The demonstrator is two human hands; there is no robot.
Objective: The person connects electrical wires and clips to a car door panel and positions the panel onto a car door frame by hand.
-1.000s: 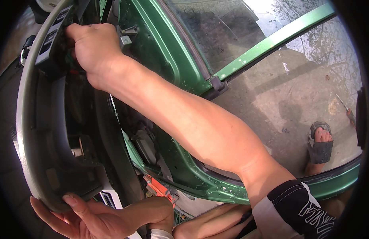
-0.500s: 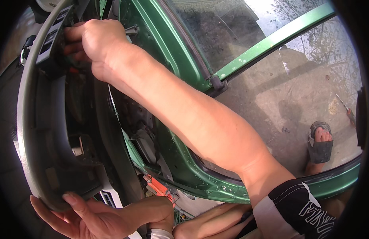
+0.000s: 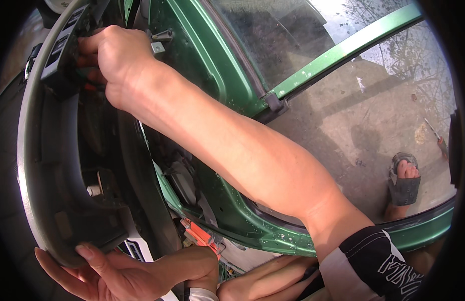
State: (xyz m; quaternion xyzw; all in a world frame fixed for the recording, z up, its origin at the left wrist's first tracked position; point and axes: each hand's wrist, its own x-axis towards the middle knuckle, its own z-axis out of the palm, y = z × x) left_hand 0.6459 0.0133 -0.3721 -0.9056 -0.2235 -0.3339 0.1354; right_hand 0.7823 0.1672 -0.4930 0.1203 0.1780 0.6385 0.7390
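Observation:
A curved grey-and-black trim panel runs down the left side, with a black switch block at its top. My right hand is at the back of the switch block, fingers curled and their tips hidden behind the wrist and part; what they hold is unclear. My left hand grips the lower end of the trim, thumb on the near edge and fingers underneath. Just right of my right hand, a small metal bracket shows on the green car door.
The door's window and green frame bar cross the upper right. On the concrete floor lie a screwdriver and a sandalled foot. An orange tool and bent legs are at the bottom.
My right hand has turned at the wrist and shifted slightly, its fingers still behind the switch block. The trim panel and my left hand have moved a little to the left.

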